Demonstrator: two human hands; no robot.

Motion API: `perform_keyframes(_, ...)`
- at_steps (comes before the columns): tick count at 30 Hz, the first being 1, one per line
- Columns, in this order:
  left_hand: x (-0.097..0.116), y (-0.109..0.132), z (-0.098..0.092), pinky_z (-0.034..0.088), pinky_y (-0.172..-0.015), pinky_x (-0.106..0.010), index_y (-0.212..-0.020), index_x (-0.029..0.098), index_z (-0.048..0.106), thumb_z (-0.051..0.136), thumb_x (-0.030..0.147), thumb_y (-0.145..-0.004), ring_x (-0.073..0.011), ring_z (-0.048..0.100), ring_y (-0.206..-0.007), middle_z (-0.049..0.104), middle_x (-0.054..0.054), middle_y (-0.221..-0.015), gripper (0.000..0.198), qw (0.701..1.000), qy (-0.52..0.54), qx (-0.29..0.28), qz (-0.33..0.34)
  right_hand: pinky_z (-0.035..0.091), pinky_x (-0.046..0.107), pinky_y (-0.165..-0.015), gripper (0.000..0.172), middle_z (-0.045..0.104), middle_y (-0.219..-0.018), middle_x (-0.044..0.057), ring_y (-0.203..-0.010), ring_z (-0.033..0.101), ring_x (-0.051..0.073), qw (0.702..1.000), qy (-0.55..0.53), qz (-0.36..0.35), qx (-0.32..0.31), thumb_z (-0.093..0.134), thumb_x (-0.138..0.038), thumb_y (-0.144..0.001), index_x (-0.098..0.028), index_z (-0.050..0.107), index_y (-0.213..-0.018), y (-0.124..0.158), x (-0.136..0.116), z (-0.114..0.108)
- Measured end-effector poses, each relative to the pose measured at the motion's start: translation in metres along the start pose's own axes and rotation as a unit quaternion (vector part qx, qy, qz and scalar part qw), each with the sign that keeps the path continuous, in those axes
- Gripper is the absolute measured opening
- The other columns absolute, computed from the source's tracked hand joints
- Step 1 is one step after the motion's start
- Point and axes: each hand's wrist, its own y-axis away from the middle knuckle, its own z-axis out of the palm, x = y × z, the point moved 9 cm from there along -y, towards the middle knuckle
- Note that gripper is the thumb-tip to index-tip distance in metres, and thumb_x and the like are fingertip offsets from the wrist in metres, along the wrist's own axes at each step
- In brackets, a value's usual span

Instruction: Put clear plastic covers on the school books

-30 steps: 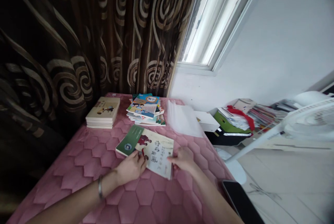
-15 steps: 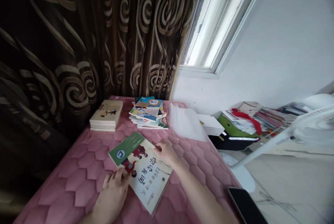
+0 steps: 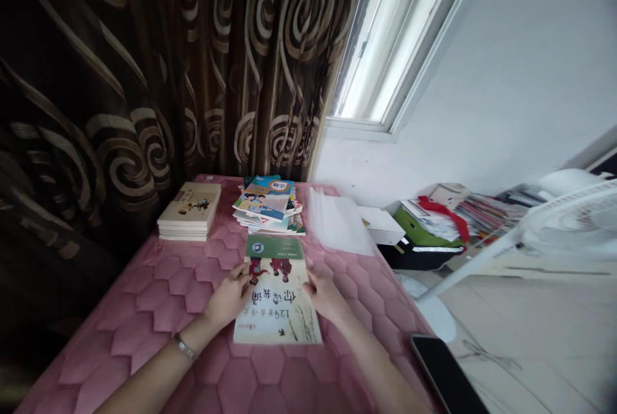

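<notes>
A thin book with a green band and cream cover (image 3: 276, 301) lies flat on the pink quilted surface (image 3: 159, 292), its printed title upside down to me. My left hand (image 3: 229, 298) rests on its left edge, fingers curled onto the cover. My right hand (image 3: 324, 295) presses on its right edge with fingers stretched over the cover. Both hands touch the book; neither lifts it.
Behind the book sit a neat stack of beige books (image 3: 190, 209), a loose pile of colourful books (image 3: 270, 203) and clear plastic sleeves (image 3: 337, 221). A dark phone (image 3: 446, 372) lies near the right edge. A curtain hangs behind; a white fan (image 3: 554, 224) and clutter stand at right.
The book has been turned from lying slantwise to squarely in front of me, green band away. My left hand moved up to its left edge, my right hand to its right edge.
</notes>
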Motion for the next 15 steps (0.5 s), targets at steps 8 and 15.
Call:
perform_keyframes(8, -0.014, -0.013, 0.004, 0.048, -0.102, -0.036, -0.099, 0.018, 0.07, 0.053, 0.02, -0.086, -0.0216, 0.06, -0.117, 0.059, -0.012, -0.13, 0.021, 0.999, 0.016, 0.025, 0.017, 0.045, 0.027, -0.088, 0.047, 0.071, -0.112, 0.008, -0.102, 0.066, 0.021, 1.0, -0.009, 0.007, 0.007, 0.047, -0.022, -0.088, -0.023, 0.052, -0.135, -0.016, -0.003, -0.003)
perform_keyframes(15, -0.016, -0.009, 0.006, 0.045, -0.105, -0.038, -0.105, 0.019, 0.068, 0.053, 0.024, -0.088, -0.0221, 0.056, -0.122, 0.055, -0.011, -0.133, 0.023, 0.999, -0.001, 0.043, 0.022, 0.049, 0.032, -0.079, 0.045, 0.068, -0.116, 0.012, -0.101, 0.066, 0.025, 0.996, 0.054, 0.071, 0.006, 0.04, -0.035, -0.095, -0.023, 0.05, -0.137, 0.0, 0.001, -0.002)
